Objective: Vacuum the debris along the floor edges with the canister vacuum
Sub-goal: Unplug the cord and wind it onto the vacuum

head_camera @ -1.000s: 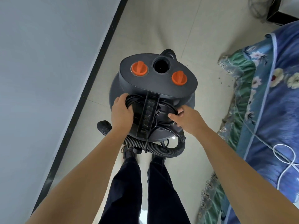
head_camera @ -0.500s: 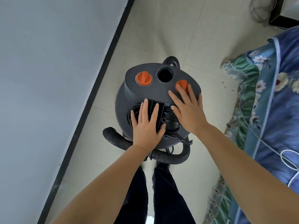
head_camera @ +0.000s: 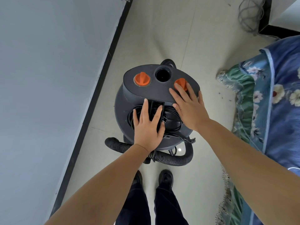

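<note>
The vacuum (head_camera: 155, 101) is standing on the floor (head_camera: 203, 38) near the wall edge, the left hand (head_camera: 148, 125) lying flat, fingers straight, over the handle and wound cord, the right hand (head_camera: 189, 108) reaching fingers-straight onto the right orange knob (head_camera: 179, 82), which probably wants a firm, steadied turn.

To your right, a bed (head_camera: 282, 111) wears a blue floral cover with a green fringed edge. A grey wall (head_camera: 48, 78) with dark baseboard (head_camera: 103, 65) runs along your left. Tangled wires (head_camera: 248, 15) lie ahead on the pale tiled floor (head_camera: 170, 30).
</note>
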A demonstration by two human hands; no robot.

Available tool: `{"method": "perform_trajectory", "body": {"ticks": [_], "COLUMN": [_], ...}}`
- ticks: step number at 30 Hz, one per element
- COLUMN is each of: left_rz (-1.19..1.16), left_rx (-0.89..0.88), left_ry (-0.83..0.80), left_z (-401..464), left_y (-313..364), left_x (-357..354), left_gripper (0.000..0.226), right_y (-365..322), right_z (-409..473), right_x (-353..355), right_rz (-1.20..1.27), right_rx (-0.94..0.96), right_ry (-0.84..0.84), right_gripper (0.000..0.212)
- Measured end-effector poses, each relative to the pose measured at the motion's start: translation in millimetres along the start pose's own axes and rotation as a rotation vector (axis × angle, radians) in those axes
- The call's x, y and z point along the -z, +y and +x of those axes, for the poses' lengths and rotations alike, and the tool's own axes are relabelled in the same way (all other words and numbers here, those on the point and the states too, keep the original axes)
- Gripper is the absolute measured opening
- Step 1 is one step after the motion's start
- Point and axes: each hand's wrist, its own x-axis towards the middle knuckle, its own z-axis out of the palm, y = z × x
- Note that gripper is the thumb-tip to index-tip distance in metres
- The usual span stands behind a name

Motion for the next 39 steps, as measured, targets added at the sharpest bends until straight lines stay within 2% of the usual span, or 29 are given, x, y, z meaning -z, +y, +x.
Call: {"method": "perform_trajectory", "body": {"ticks": [9, 22, 39], "left_rz": [0.015, 0.02, -0.065], "left_rx": [-0.115, -0.287, -0.529], "left_ry": [-0.026, -0.047, -0.168], "left_z": [127, 306, 560], "left_y": [-1, 23, 108], "left_x": [-7, -27, -73], "left_gripper": [0.052, 0.05, 0.049], "right_y": [57, 158, 330], "right_z": [94, 209, 333], "right_x": [39, 86, 162], "right_rz": [0.059, 0.14, 0.22], "right_rx": [-0.116, -0.239, -0.534], "right_ry": [-0.031, 0.035, 0.069], "right_gripper": [0.054, 0.053, 0.054]}}
